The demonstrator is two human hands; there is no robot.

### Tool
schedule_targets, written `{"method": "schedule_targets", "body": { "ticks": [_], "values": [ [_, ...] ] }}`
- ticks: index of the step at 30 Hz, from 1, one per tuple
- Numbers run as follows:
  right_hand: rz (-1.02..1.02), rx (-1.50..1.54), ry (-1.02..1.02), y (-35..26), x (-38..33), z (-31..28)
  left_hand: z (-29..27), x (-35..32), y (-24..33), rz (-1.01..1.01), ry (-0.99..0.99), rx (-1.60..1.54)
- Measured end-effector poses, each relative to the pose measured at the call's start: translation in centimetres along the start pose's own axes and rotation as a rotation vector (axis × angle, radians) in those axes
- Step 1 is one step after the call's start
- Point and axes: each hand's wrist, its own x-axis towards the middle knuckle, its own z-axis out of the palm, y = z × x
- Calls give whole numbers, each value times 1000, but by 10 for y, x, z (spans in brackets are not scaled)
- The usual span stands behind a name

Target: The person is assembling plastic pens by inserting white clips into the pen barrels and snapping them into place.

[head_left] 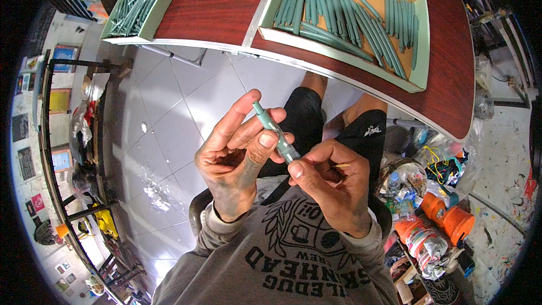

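Note:
A green click pen (pixel 270 126) with a clear lower section is held slantwise in front of my chest, its push-button end up and to the left. My left hand (pixel 237 152) grips its barrel between thumb and fingers, with the index finger stretched out by the button. At the pen's lower end, my right hand (pixel 329 183) pinches the clear part with thumb and forefinger. A thin yellowish tip (pixel 341 165) pokes out between the right hand's fingers; what it belongs to is hidden.
On the dark red table (pixel 206 8) ahead stands a large open box (pixel 420 82) of green pen barrels. A smaller box (pixel 148 28) at far left holds thin green pieces. Orange containers (pixel 451 220) and bags crowd the right floor; a black metal rack (pixel 51 118) stands left.

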Motion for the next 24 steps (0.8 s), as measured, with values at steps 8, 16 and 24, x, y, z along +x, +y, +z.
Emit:
{"method": "schedule_targets", "body": {
  "ticks": [8, 16, 24],
  "values": [
    [109, -12, -22, -9, -2, -4, -2, 0, -4, 37, 20, -14],
    [36, -50, -76, -9, 2, -13, -14, 2, -18, 124, -34, -158],
    [29, -75, -108, -25, 8, -21, -14, 1, -17, 112, -92, -231]
  ]
}}
